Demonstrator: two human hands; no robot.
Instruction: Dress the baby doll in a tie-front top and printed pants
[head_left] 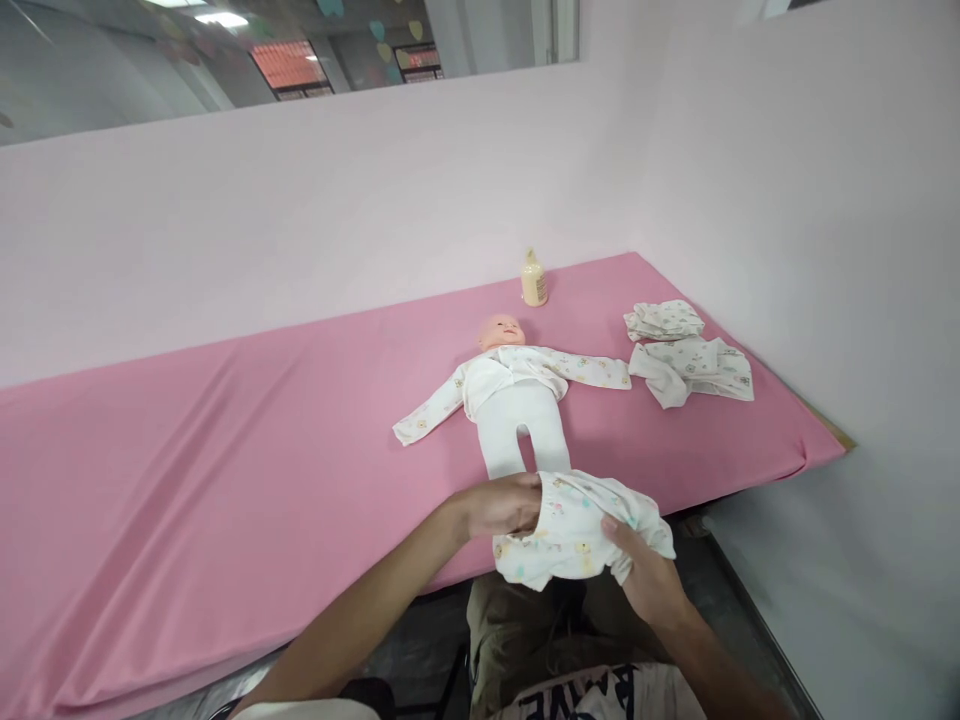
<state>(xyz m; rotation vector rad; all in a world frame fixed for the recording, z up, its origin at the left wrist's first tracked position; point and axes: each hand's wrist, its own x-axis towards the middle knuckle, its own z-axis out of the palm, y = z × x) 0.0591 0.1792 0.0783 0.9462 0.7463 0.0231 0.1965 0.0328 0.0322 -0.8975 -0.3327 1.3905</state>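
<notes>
A baby doll (pixel 510 385) lies on its back on the pink-covered table (pixel 225 450), dressed in a white printed top with the sleeves spread out and white leggings. At the doll's feet I hold bunched white printed baby trousers (pixel 577 525) over the table's front edge. My left hand (pixel 499 505) grips their left side with its fingers tucked into the cloth. My right hand (pixel 645 575) grips their lower right part, thumb on top.
A small cream bottle (pixel 533 278) stands behind the doll's head near the pink wall. Two more folded printed garments (pixel 686 355) lie at the table's right end. The table's right corner (pixel 825 445) meets a white wall.
</notes>
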